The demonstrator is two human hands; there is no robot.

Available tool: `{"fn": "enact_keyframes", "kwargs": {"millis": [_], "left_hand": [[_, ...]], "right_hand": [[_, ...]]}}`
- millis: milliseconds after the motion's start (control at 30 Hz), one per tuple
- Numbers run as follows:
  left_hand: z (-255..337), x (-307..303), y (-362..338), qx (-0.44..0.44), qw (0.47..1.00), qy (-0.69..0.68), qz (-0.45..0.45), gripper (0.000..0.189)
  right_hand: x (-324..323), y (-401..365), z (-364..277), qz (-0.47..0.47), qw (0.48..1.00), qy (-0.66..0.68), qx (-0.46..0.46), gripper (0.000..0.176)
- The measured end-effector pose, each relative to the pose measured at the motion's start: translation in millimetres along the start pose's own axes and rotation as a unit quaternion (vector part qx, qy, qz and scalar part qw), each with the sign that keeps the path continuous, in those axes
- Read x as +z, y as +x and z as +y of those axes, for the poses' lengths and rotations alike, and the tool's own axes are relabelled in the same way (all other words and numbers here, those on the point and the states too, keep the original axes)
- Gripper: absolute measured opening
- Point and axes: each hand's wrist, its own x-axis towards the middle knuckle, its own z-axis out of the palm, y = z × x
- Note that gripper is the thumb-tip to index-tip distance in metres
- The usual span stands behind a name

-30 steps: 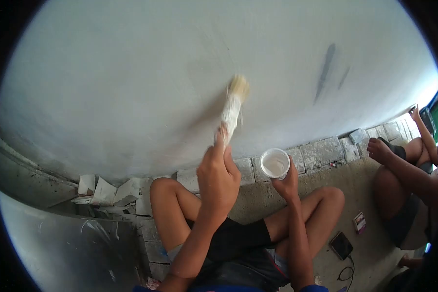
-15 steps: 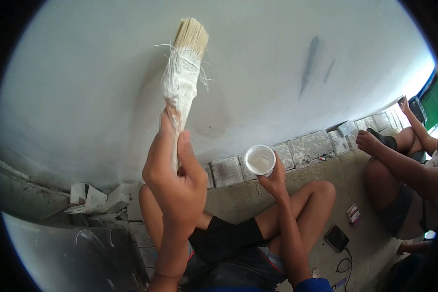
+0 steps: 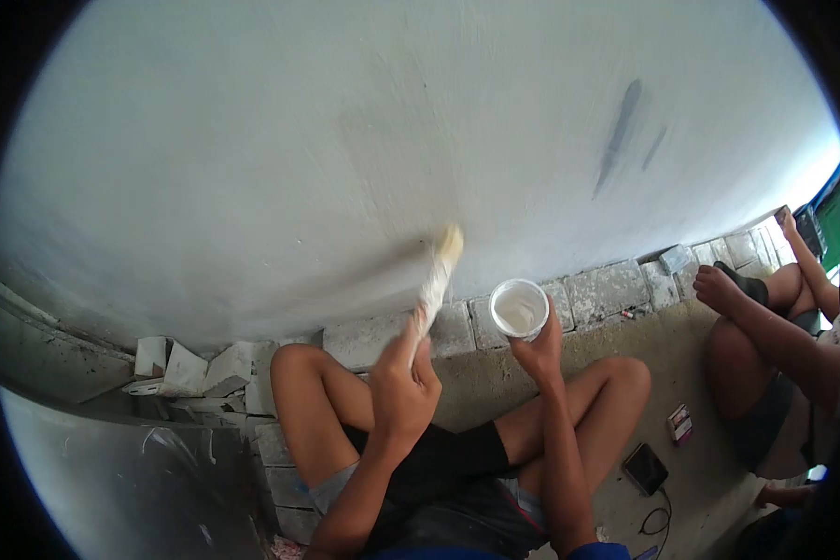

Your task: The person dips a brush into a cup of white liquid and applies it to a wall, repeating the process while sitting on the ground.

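My left hand [image 3: 408,387] is closed around the handle of a paintbrush [image 3: 432,294], whose wrapped neck is coated white. The pale bristles point up toward the grey-white wall [image 3: 364,140]; whether they touch it I cannot tell. To the right, my right hand [image 3: 539,351] grips a white cup [image 3: 519,309] holding whitish liquid. The cup is upright above my bent knee, close to the foot of the wall.
A row of stone blocks [image 3: 611,291] runs along the wall's base. Broken blocks [image 3: 186,370] lie at the left beside a dark metallic panel [image 3: 131,476]. On the right sits another person [image 3: 765,313]. A phone with a cable [image 3: 645,469] and a small pack [image 3: 679,425] lie on the ground.
My left hand has moved down and to the right with the brush, whose bristles are now much lower in view. The cup appears slightly further right.
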Motion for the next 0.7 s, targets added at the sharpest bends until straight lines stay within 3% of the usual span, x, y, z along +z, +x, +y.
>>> {"fn": "enact_keyframes", "kwargs": {"millis": [67,167,333,400,500,567,600,700], "left_hand": [[36,-30,41,0.107,0.989,-0.001,0.105,0.031],[65,-54,72,0.124,0.979,-0.001,0.159,0.033],[44,-17,66,0.073,0.991,0.033,0.111,0.040],[16,19,29,-0.044,0.998,0.039,-0.036,0.040],[-18,42,-3,-0.046,0.995,0.054,-0.072,0.037],[-17,32,-10,-0.101,0.979,0.072,-0.163,0.033],[-16,28,-14,-0.105,0.978,0.068,-0.168,0.033],[34,-22,23,0.017,1.000,0.000,-0.010,0.031]], "right_hand": [[2,-3,8,-0.003,1.000,0.002,0.000,0.049],[0,-10,12,0.001,1.000,-0.027,-0.008,0.050],[-2,-8,4,-0.006,1.000,0.009,0.001,0.050],[-3,-1,7,-0.004,1.000,0.002,0.000,0.049],[2,-1,-5,-0.005,1.000,-0.001,-0.004,0.047],[0,0,-6,-0.003,1.000,-0.010,-0.005,0.047],[0,-2,-3,0.000,1.000,0.003,-0.002,0.047],[-1,-3,-2,0.011,1.000,0.007,-0.004,0.047]]}}
